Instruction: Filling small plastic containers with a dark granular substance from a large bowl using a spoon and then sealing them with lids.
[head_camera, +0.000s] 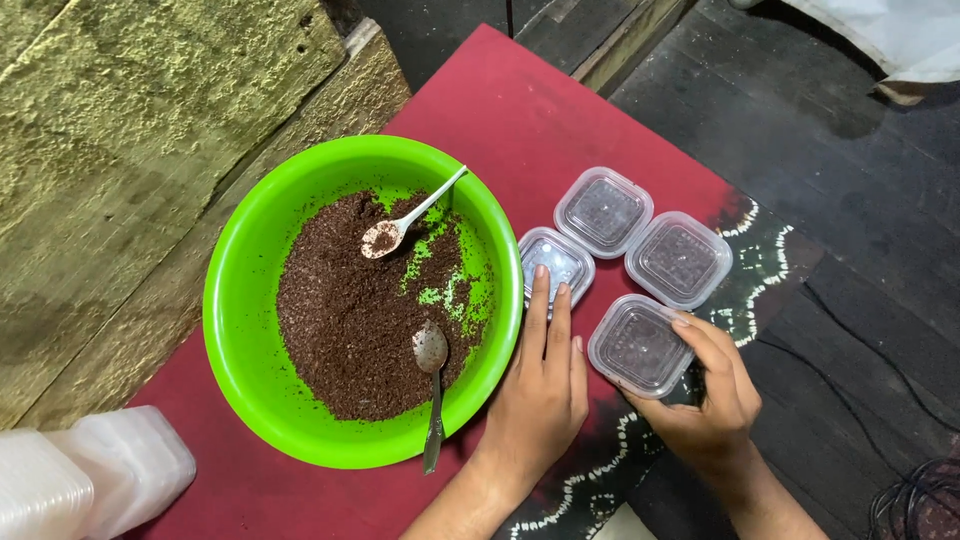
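A bright green bowl (255, 300) holds dark brown crumbly powder (345, 310). A white plastic spoon (410, 218) and a metal spoon (432, 390) rest in it. Several small clear lidded containers of dark filling sit to the right of the bowl. My left hand (540, 385) lies flat, fingertips touching the lid of the nearest-left container (557, 258). My right hand (712, 395) curls around the front container (638, 345), thumb under its near edge and fingers along its right side. Two more closed containers (603, 210) (678, 258) sit behind.
Everything rests on a red cloth (520, 110) with a white patterned border. A stack of empty clear containers (90, 475) sits at the lower left. A rough wooden plank (130, 130) runs along the left. Dark floor and black cables (915, 500) lie right.
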